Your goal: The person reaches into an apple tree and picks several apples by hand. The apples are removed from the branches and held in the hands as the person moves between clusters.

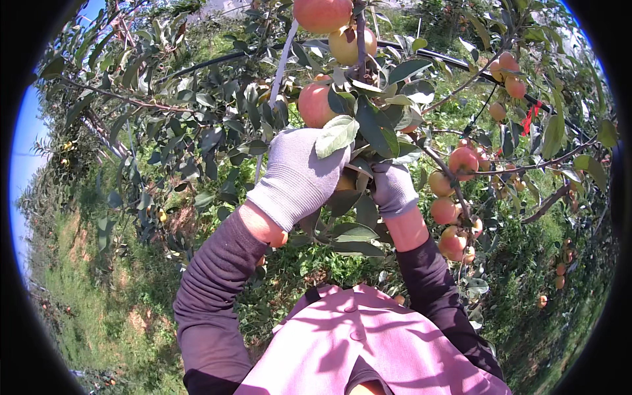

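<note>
Both of my hands wear light grey knit gloves and reach into the foliage of an apple tree. The fingers of my left hand (307,173) are hidden behind a pale leaf (337,136), just under a red apple (316,105). My right hand (393,187) is among leaves to the right, its fingertips covered too. A yellowish apple (346,180) shows partly between the hands. Whether either hand grips anything cannot be seen. Above them, a large red apple (323,14) and a yellow apple (345,45) hang by an upright branch (361,44).
Several apples (443,211) cluster along a branch right of my right hand. A black hose or pipe (444,58) arcs behind the leaves. A white strap (283,64) runs down at the upper left. A red ribbon (530,118) hangs at right. Grass (113,296) covers the ground.
</note>
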`<state>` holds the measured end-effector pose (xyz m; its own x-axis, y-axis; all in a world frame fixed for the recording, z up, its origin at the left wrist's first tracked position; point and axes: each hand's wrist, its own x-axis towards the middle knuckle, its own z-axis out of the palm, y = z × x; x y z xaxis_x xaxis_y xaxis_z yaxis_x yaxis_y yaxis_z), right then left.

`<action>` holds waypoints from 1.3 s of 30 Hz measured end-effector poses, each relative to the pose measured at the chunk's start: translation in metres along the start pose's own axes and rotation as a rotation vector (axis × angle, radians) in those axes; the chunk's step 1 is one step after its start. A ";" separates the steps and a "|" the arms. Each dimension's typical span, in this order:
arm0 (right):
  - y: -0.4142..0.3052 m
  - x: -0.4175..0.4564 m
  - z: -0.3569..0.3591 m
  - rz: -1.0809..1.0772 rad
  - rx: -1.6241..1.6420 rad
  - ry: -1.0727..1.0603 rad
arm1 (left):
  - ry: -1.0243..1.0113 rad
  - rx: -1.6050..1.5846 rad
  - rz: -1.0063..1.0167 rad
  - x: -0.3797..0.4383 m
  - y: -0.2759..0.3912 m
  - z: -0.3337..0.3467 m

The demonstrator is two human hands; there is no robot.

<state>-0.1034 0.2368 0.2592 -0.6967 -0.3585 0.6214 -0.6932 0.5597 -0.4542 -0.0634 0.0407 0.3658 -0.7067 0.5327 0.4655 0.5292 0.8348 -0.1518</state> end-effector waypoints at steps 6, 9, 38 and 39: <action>0.013 0.002 0.008 -0.039 0.140 0.072 | 0.073 -0.813 -0.217 -0.016 -0.013 0.014; 0.013 0.007 0.027 0.223 0.738 0.069 | 0.173 -1.041 -0.347 -0.028 -0.003 0.015; 0.015 0.000 0.001 0.044 0.757 0.003 | 0.173 -1.843 -0.501 -0.025 -0.039 0.129; 0.014 0.000 -0.001 0.017 0.785 0.011 | 0.203 -1.742 -0.393 -0.026 -0.041 0.142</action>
<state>-0.1134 0.2454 0.2535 -0.7091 -0.3449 0.6150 -0.6135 -0.1281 -0.7792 -0.1328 0.0123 0.2362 -0.9083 0.2237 0.3535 0.2914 -0.2677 0.9184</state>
